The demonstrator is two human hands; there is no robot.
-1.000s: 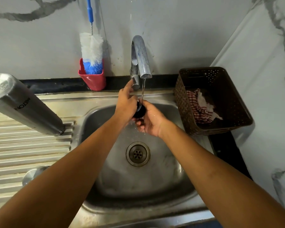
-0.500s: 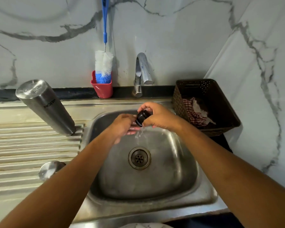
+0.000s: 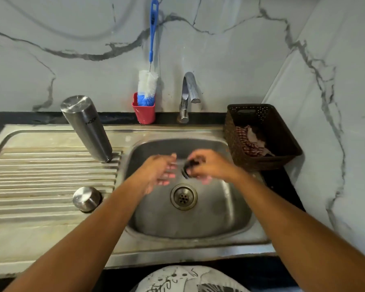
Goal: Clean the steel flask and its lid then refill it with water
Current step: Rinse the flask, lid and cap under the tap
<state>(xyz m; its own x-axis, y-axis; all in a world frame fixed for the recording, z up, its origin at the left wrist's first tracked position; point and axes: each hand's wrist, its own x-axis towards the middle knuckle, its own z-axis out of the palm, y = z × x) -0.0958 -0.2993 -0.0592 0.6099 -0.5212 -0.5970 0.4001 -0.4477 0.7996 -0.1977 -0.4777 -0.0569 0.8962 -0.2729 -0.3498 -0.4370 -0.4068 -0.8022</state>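
Head view — right hand (image 3: 211, 165): curled around the black lid (image 3: 191, 166), which is blurred and held above the sink basin (image 3: 230, 218).
Left hand (image 3: 158, 171): fingers spread loosely, nothing held, just beside the lid.
Steel flask (image 3: 86, 128): stood closed end up on the drainboard (image 3: 40, 175).
Steel cap (image 3: 86, 198): set on the drainboard — apart from the flask.
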